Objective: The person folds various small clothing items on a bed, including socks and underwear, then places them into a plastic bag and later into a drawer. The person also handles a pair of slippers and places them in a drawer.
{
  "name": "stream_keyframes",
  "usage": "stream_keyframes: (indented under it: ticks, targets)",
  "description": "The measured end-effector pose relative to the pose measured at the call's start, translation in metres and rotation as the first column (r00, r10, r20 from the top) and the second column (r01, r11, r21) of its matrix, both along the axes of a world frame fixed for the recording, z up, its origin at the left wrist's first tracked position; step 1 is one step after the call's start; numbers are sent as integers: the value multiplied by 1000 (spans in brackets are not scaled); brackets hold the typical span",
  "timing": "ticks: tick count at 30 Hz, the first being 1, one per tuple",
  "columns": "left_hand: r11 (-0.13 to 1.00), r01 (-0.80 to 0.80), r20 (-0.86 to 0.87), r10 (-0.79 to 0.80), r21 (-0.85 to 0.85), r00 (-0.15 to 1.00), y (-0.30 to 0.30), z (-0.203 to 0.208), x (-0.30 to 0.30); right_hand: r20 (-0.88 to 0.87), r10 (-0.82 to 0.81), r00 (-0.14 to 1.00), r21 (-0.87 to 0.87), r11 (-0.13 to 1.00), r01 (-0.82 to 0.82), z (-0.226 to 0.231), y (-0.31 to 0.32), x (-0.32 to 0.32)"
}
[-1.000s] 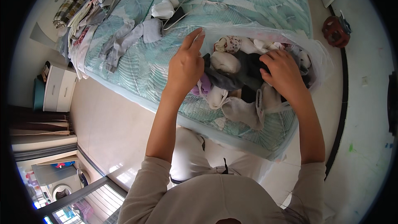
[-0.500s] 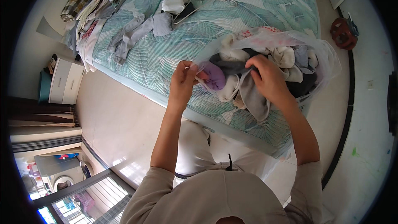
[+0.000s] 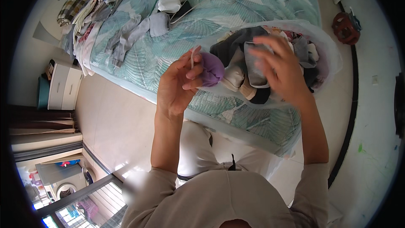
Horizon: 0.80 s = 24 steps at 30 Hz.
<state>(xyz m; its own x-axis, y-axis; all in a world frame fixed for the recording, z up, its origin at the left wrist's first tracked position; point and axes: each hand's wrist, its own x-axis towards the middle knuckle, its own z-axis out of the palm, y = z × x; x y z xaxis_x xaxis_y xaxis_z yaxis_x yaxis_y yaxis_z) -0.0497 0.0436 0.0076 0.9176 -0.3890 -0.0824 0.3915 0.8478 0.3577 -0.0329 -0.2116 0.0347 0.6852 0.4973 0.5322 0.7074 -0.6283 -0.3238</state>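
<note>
A translucent plastic bag point(image 3: 331, 59) lies wide-mouthed on the bed, filled with rolled socks and small clothes. At its left edge my left hand point(image 3: 179, 80) is closed, with a pale strip that looks like the bag's rim between thumb and fingers. Right against those fingers sits a purple sock bundle point(image 3: 212, 69). My right hand point(image 3: 287, 69), smeared by motion, hovers over the contents with its fingers apart. Beneath it is a grey sock point(image 3: 254, 69) with a pale edge. Dark grey cloth point(image 3: 230, 48) and a cream bundle point(image 3: 233, 78) lie beside it.
The bed point(image 3: 139, 69) has a green leaf-patterned cover. Grey clothing point(image 3: 130, 38), a white bundle point(image 3: 169, 3) and thin cords lie beyond the bag. Clothes point(image 3: 99, 12) pile up at the far left, near a white drawer cabinet point(image 3: 65, 86). A wall stands at the right.
My right hand has come away from the grey cloth it was handling and shifted slightly right. Dark and grey pieces now lie differently on top. My left hand has turned, showing its palm more.
</note>
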Motion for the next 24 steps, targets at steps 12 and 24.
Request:
stream_keyframes:
  ticks: [12,24]
  targets:
    - [940,-221,270,149,260,951,-16,45,8,-78,-765,639,245,607,756,-23,-132,-43]
    - [379,-476,551,-112,793,827,-37,53,-1,-544,135,828,826,263,499,6,-156,-68]
